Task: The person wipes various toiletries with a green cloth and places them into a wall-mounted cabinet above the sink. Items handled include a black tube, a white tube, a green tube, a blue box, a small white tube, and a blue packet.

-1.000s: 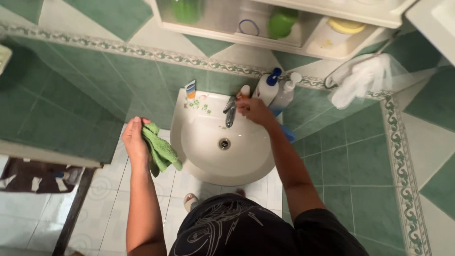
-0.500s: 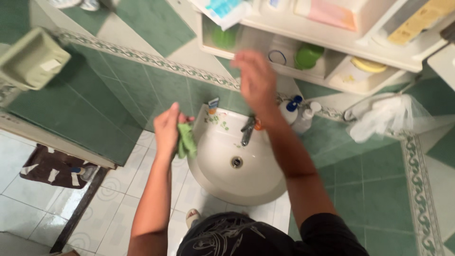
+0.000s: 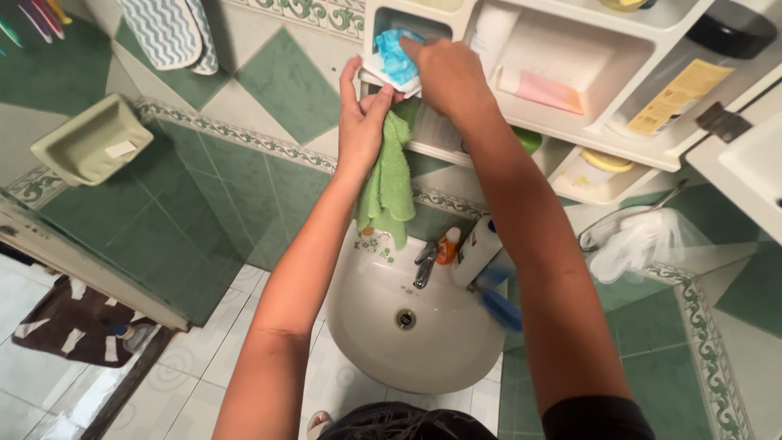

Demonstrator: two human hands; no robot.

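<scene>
left hand (image 3: 361,122): raised to the white wall shelf unit (image 3: 570,130), fingers closed on a green cloth (image 3: 388,183) that hangs down from the palm; thumb and fingertips also pinch the lower edge of a white and blue packet (image 3: 395,61).
right hand (image 3: 444,73): beside the left, laid over the top of the same packet, fingers curled on it at the mouth of the shelf's left compartment.
white and blue packet: partly inside that compartment, partly sticking out over its front lip, held between both hands.
green cloth: drapes in front of the shelf's lower edge and above the back of the basin; it hides part of the shelf behind it.

surroundings:
- white washbasin (image 3: 383,334) below the arms, with a metal tap (image 3: 423,265) at its back and a drain hole (image 3: 406,319) in the middle.
- orange bottle (image 3: 445,246) just beside the tap; white pump bottle (image 3: 476,248) next to it, its blue parts half hidden by the right forearm.
- pink tube (image 3: 538,88) and a yellowish box (image 3: 672,102) lying in the shelf's other compartments; a yellow lid (image 3: 603,160) on a lower tray.
- clear plastic bag (image 3: 639,244) hanging on the tiled wall to the right.
- pale green soap dish (image 3: 94,143) fixed to the green tiled wall on the left.
- brown patterned mat (image 3: 69,322) on the floor, lower left.
</scene>
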